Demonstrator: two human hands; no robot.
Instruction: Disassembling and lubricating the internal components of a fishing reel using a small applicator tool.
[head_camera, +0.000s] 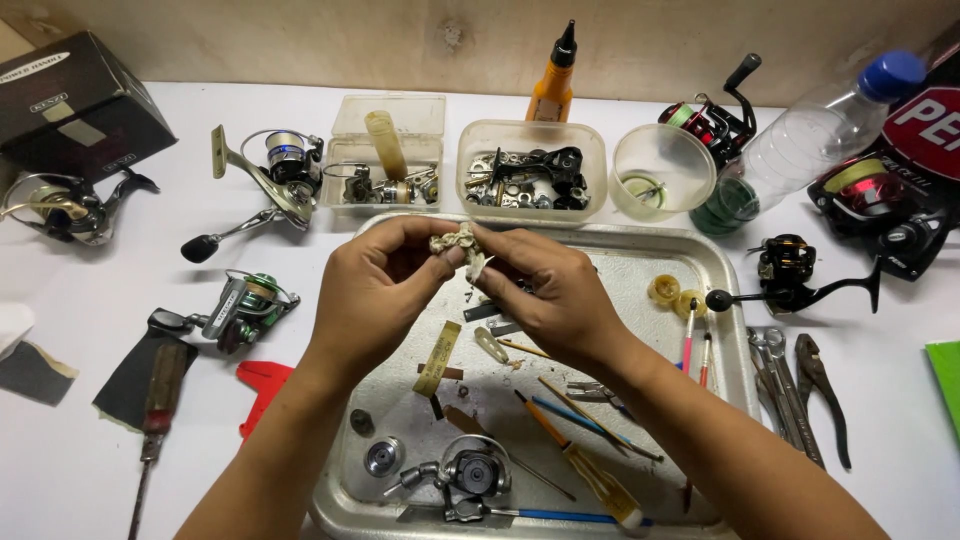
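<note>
Pinched between both hands, above the far edge of the metal tray (735, 300): a small crumpled wad of dirty cloth (458, 243). Left hand (375, 290) closed on its left side with thumb and forefinger, right hand (555, 295) closed on its right side the same way, fingertips nearly meeting over it. Likely very light, soft and limp, easy to squash, prone to fray or shed; possibly greasy, so a little slippery. Best held by a firm pinch on the bunched middle rather than a loose corner, since a corner would just unfold and dangle. Whether something small sits wrapped inside: cannot tell. Below the wad, on the tray, a spinning reel body (470, 470), several small brushes and screwdrivers (585, 470), and a pale flat strip (438, 358). Beyond the tray's far edge, a clear tub of dark reel parts (530, 180), a second clear tub (385, 170) and an orange oil bottle (553, 85). Left of the tray, a green-trimmed reel (245, 305) and a wooden-handled screwdriver (158, 400); right of the tray, pliers (820, 390).
</note>
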